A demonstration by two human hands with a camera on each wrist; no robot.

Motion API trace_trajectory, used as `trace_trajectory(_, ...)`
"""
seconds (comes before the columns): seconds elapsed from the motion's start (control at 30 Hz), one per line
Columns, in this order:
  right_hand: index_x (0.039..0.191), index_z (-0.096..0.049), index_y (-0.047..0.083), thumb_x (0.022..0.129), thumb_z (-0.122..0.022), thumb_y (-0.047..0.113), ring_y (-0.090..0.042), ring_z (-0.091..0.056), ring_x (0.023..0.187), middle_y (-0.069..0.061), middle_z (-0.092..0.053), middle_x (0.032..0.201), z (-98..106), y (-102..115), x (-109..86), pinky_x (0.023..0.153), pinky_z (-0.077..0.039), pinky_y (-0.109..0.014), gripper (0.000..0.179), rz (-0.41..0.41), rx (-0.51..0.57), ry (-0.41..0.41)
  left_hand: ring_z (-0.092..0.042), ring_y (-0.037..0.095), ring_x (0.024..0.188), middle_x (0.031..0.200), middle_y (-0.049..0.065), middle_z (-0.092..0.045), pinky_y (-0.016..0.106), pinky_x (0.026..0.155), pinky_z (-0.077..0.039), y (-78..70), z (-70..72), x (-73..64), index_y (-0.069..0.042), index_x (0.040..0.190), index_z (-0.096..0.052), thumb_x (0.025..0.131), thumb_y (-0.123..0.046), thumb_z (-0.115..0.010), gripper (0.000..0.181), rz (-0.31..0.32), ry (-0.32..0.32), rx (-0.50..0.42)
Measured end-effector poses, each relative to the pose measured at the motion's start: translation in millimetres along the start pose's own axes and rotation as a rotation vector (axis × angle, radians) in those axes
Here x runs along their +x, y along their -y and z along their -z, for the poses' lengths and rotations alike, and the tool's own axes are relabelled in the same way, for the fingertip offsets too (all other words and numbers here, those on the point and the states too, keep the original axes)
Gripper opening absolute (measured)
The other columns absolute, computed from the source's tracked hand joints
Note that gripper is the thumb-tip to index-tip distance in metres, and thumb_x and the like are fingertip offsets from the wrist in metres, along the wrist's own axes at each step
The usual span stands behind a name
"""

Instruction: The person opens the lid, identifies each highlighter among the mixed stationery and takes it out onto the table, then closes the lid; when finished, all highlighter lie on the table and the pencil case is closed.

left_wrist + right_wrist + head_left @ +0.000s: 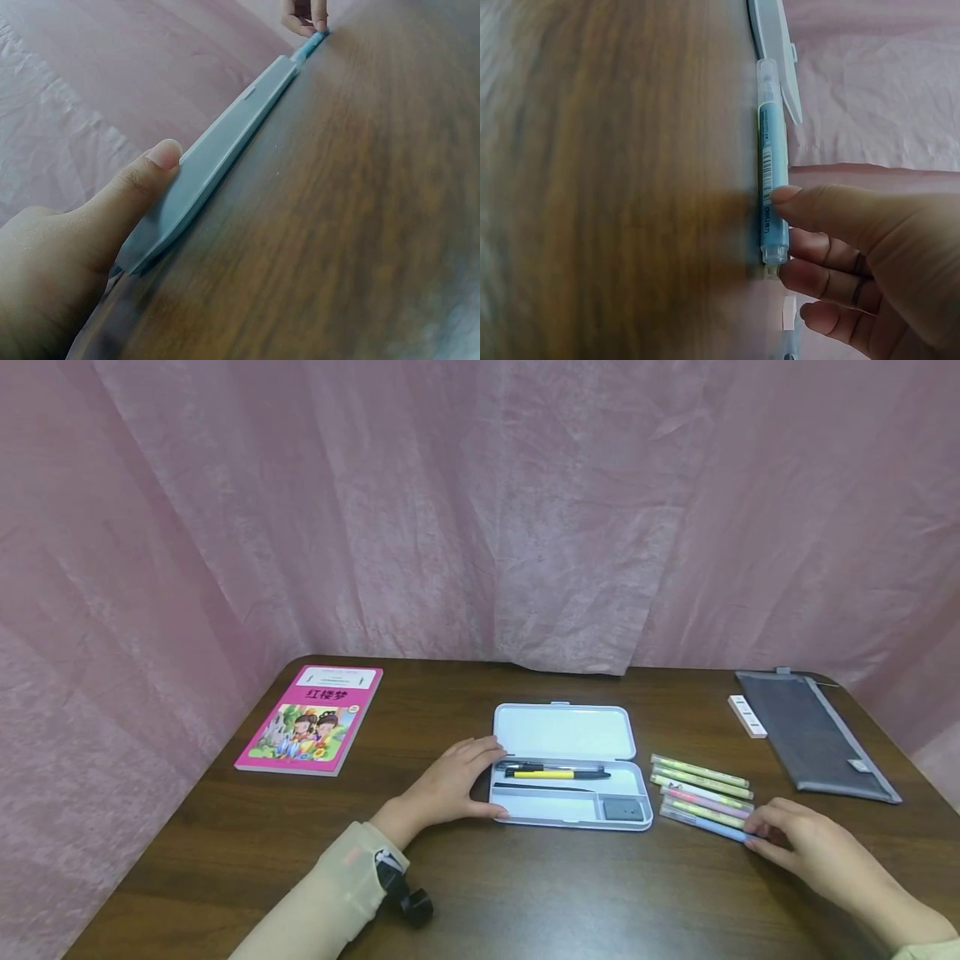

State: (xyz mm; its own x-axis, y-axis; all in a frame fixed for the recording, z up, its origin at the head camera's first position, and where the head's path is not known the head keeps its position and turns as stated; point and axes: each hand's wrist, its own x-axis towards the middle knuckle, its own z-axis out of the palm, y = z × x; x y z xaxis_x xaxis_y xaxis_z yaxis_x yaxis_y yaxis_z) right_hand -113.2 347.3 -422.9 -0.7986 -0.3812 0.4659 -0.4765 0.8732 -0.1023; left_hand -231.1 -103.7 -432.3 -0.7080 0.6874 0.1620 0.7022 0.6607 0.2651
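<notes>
An open white pencil case [570, 818] lies on the table with its lid [564, 732] folded back. Inside are a yellow-and-black pen [558, 774], another dark pen and a grey eraser [622, 810]. My left hand [450, 781] holds the left end of the case, with the thumb on its front corner, also visible on the case [217, 142] in the left wrist view. To the right of the case lies a row of pastel highlighters [701, 781]. My right hand [813, 852] pinches the right end of the nearest, blue highlighter [774, 165] between thumb and fingers.
A pink book [311, 720] lies at the table's left. At the right are a grey mesh pouch [817, 735] and a small white block [747, 717] beside it. Pink curtain [480, 510] hangs behind the table's far edge.
</notes>
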Motion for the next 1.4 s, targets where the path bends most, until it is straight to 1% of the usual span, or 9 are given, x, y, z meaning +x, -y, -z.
trace_trajectory(0.2,0.076,-0.061,0.026,0.054,-0.084,0.007,0.012,-0.039,0.068,0.025,-0.046,0.074,3.6,0.5,0.5,0.057,-0.033,-0.010,0.037,-0.006,0.000,-0.013,-0.037,0.019,0.141,0.150,0.004,-0.043,0.042,0.119,-0.029,-1.1,0.5,0.8,-0.015,0.141,-0.046,0.075,-0.070,-0.064,0.088,-0.002,-0.002,0.003)
trace_trajectory(0.4,0.078,-0.063,0.025,0.057,-0.085,0.007,0.011,-0.040,0.068,0.025,-0.048,0.075,7.1,4.1,4.5,0.055,-0.034,-0.011,0.035,-0.025,0.015,-0.005,-0.034,0.019,0.143,0.152,0.003,-0.040,0.041,0.119,-0.029,-0.1,0.6,-0.2,-0.017,0.143,-0.044,0.075,-0.071,-0.063,0.089,0.018,0.022,0.015)
trace_trajectory(0.57,0.082,-0.064,0.023,0.065,-0.083,0.006,0.011,-0.039,0.068,0.024,-0.048,0.076,12.2,8.4,11.2,0.054,-0.036,-0.014,0.030,-0.073,0.066,0.031,-0.034,0.020,0.143,0.153,0.002,-0.039,0.042,0.118,-0.030,-1.1,2.9,-1.2,-0.018,0.144,-0.043,0.075,-0.072,-0.062,0.089,0.020,0.027,0.030)
trace_trajectory(0.8,0.085,-0.065,0.022,0.073,-0.080,0.010,0.011,-0.041,0.068,0.021,-0.051,0.077,20.4,13.9,21.9,0.054,-0.039,-0.017,0.022,-0.129,0.124,0.067,-0.037,0.023,0.141,0.152,0.005,-0.040,0.044,0.116,-0.034,-1.5,5.4,-1.5,-0.019,0.143,-0.045,0.073,-0.073,-0.062,0.090,-0.008,-0.004,0.070)
trace_trajectory(0.9,0.088,-0.066,0.020,0.079,-0.077,0.014,0.011,-0.040,0.067,0.019,-0.052,0.077,24.4,17.1,28.5,0.053,-0.039,-0.018,0.016,-0.161,0.153,0.104,-0.038,0.023,0.141,0.151,0.005,-0.041,0.044,0.115,-0.035,-1.1,7.8,-1.1,-0.019,0.143,-0.045,0.073,-0.072,-0.064,0.090,0.001,-0.014,0.078)
trace_trajectory(0.97,0.090,-0.067,0.018,0.080,-0.076,0.015,0.010,-0.041,0.067,0.017,-0.054,0.079,26.9,19.0,33.7,0.053,-0.039,-0.018,0.015,-0.178,0.166,0.118,-0.040,0.024,0.139,0.150,0.006,-0.042,0.045,0.114,-0.036,-0.6,10.2,-0.5,-0.018,0.143,-0.045,0.073,-0.069,-0.066,0.089,0.010,-0.024,0.074)
trace_trajectory(1.07,0.094,-0.068,0.014,0.082,-0.075,0.018,0.009,-0.042,0.068,0.013,-0.057,0.081,30.5,21.3,42.6,0.054,-0.040,-0.018,0.015,-0.197,0.183,0.142,-0.044,0.025,0.135,0.146,0.007,-0.046,0.045,0.112,-0.040,1.1,14.3,0.5,-0.016,0.142,-0.047,0.073,-0.065,-0.070,0.087,0.030,-0.054,0.062)
trace_trajectory(1.2,0.098,-0.068,0.012,0.084,-0.073,0.021,0.007,-0.045,0.070,0.009,-0.060,0.083,33.2,23.5,55.8,0.057,-0.043,-0.019,0.017,-0.215,0.198,0.177,-0.050,0.026,0.129,0.141,0.008,-0.050,0.045,0.108,-0.043,6.0,18.9,2.3,-0.015,0.139,-0.050,0.073,-0.058,-0.075,0.084,0.058,-0.119,0.032)
trace_trajectory(1.4,0.107,-0.067,0.010,0.086,-0.072,0.025,-0.001,-0.049,0.076,0.005,-0.063,0.089,28.3,26.5,71.7,0.060,-0.043,-0.021,0.026,-0.247,0.231,0.235,-0.051,0.025,0.128,0.138,0.007,-0.052,0.043,0.108,-0.044,11.0,22.2,5.8,-0.013,0.137,-0.051,0.073,-0.047,-0.080,0.078,0.139,-0.171,-0.103)
